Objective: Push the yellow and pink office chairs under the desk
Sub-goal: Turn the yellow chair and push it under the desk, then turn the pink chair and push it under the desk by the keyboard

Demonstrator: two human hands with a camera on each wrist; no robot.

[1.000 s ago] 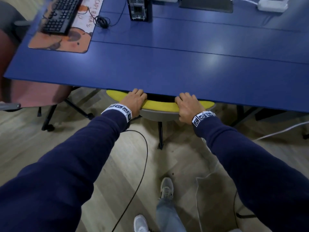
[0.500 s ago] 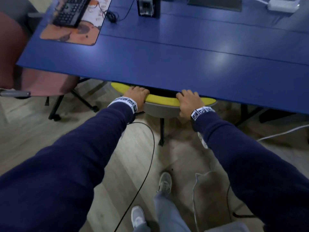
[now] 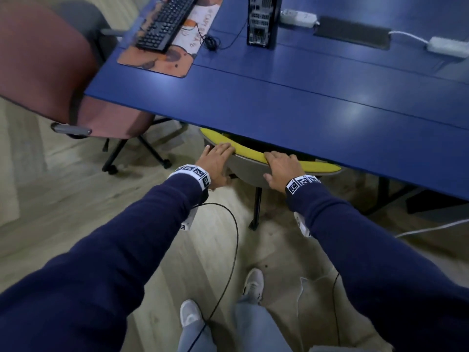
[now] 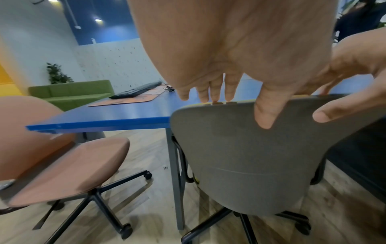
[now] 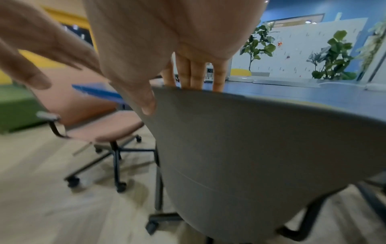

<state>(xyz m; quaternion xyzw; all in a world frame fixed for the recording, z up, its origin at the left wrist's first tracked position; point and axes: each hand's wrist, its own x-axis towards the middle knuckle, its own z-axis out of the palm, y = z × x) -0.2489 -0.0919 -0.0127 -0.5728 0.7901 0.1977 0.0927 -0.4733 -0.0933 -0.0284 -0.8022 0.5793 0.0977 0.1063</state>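
Observation:
The yellow chair (image 3: 253, 154) is tucked under the blue desk (image 3: 279, 102); only the top of its backrest and its grey back shell (image 4: 250, 156) (image 5: 261, 148) show. My left hand (image 3: 218, 154) (image 4: 219, 92) lies on the backrest's left end with straight fingers on the top edge and its thumb on the shell. My right hand (image 3: 279, 162) (image 5: 194, 74) rests near the middle in the same way. The pink chair (image 3: 38, 67) (image 4: 73, 168) (image 5: 104, 128) stands at the desk's left corner, out on the floor, and neither hand touches it.
A keyboard (image 3: 165, 21) on an orange mat, a small computer (image 3: 262, 21) and power strips (image 3: 448, 47) sit on the desk. A grey desk leg (image 4: 176, 165) stands between the two chairs. A black cable (image 3: 234, 250) trails over the wooden floor by my feet (image 3: 190, 313).
My left hand has slid left along the backrest, and the fingers of both hands have straightened. The view has swung left, so more of the pink chair shows.

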